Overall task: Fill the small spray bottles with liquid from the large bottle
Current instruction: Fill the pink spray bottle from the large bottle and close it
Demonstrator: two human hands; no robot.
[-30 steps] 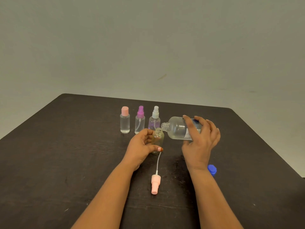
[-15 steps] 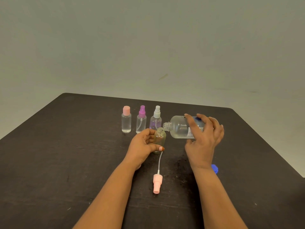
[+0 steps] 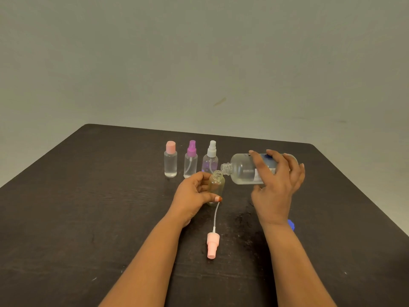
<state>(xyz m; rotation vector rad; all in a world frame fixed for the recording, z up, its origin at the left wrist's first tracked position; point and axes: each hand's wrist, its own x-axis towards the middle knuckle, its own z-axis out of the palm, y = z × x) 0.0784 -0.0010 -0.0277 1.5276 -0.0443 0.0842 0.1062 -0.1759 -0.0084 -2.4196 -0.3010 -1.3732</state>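
Left grip [image 3: 192, 193] clasps uncapped small bottle [image 3: 218, 185] | right grip [image 3: 276, 187] curls round large bottle [image 3: 242, 170], still level, mouth at its neck | pouring likely under way

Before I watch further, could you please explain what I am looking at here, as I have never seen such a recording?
There is no machine: a person wears a camera on the head, looking down at their two bare hands. The left hand holds a small open bottle upright; the right hand holds the large bottle tipped sideways, its open neck at the small one's mouth. On the table lie a pink spray head with its tube and a blue cap; three capped small bottles stand behind.
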